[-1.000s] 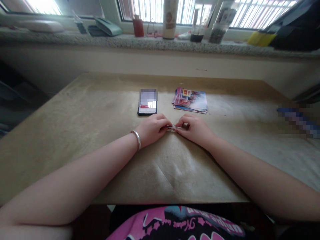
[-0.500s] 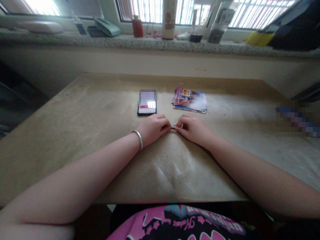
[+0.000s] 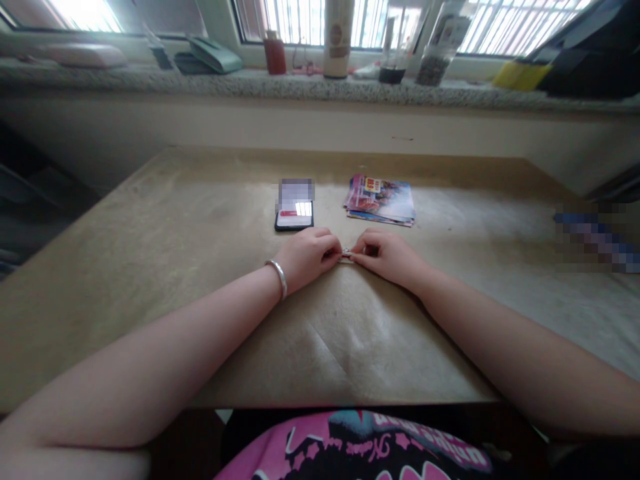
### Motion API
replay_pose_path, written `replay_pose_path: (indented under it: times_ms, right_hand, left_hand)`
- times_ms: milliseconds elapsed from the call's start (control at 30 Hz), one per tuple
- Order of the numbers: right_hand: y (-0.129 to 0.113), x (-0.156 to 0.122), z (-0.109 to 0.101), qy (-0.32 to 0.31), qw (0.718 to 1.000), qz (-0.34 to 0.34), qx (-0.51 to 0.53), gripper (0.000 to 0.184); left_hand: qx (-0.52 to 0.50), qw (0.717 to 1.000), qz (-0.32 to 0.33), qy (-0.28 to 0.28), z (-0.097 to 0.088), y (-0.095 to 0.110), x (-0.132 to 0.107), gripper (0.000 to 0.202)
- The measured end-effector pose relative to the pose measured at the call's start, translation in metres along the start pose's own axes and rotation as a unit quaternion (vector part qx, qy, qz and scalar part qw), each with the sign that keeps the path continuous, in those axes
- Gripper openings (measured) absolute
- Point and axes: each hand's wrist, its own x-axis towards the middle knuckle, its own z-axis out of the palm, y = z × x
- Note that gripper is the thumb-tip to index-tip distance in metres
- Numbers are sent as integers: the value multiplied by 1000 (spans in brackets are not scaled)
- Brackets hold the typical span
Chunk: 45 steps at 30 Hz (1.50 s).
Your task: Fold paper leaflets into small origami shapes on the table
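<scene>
Between my fingertips, low over the middle of the table, is a small whitish piece (image 3: 346, 255), too small and too covered to name. My left hand (image 3: 311, 257) pinches its left end with thumb and forefinger, a silver bangle on the wrist. From the other side my right hand (image 3: 384, 256) pinches the right end, fingers curled. Just beyond my left hand lies a phone (image 3: 295, 217) with a dark edge, its screen lit and partly blurred out. A small stack of colourful printed cards (image 3: 383, 200) lies beyond my right hand.
A tan cover with creases spreads over the table (image 3: 150, 267). Behind it runs a speckled stone windowsill (image 3: 225, 83) holding a red bottle (image 3: 275, 53), a tall pale bottle (image 3: 338, 40), a green case (image 3: 215, 55) and a yellow item (image 3: 521, 75). A blurred-out bluish object (image 3: 597, 240) lies at the right.
</scene>
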Motion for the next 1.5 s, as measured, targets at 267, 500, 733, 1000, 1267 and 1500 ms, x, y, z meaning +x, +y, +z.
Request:
replay_pose_path:
  times_ms: [267,500,733,1000,1267,1500]
  right_hand:
    - [-4,-2,-5,0,998,-29,-49,5]
    - [-7,-2,-5,9,997,-68,-36,8]
    - [-6,-2,-4,25,998,64,13,14]
    - [0,-1,2,11,985,99,140,20]
    - [-8,-2,-1,30,999,29,20,15]
    - [-5,-1,0,37,996,-50,-64,6]
  left_hand:
    - [13,1000,4,-8,-2,-3,-3,11]
    - [-22,1000,-11,-7,-4,-1,-3,9]
    - [-112,993,43,10,-6,0,-8,20]
    - [-106,994,19,24,-3,-1,-5,10]
    - [-43,998,-11,46,0,-8,-1,9]
    - [3,1000,14,28,3,-10,0,13]
